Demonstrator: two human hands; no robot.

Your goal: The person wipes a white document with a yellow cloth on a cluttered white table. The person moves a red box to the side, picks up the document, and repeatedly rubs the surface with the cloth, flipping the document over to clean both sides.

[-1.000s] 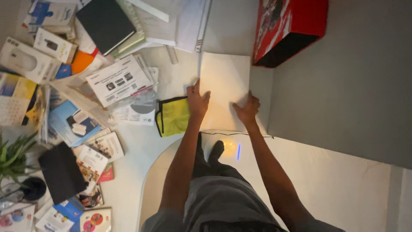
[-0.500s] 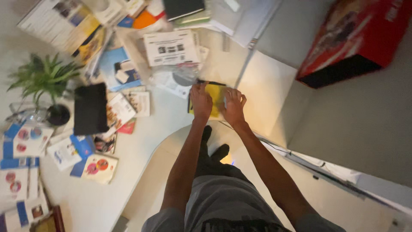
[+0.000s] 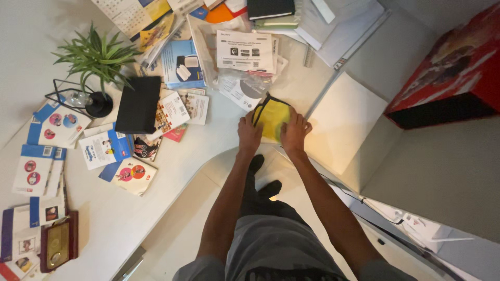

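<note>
A yellow cloth [image 3: 272, 116] with a black edge lies on the white desk [image 3: 219, 135] near its curved front edge. My left hand [image 3: 249, 135] rests on the cloth's left side, fingers bent over it. On the right side of the cloth my right hand [image 3: 294, 133] presses down. Both hands touch the cloth; whether either grips it is unclear. A white sheet [image 3: 344, 122] lies just right of the cloth.
Booklets, leaflets and plastic-bagged papers [image 3: 245, 52] cover the desk behind and to the left. A black case [image 3: 138, 104], a potted plant [image 3: 96, 57], a red box [image 3: 448, 73] at right, and a grey surface [image 3: 442, 171] surround the spot.
My hands left the white sheet and moved left onto the yellow cloth. The view swung, so the plant and more booklets on the left now show.
</note>
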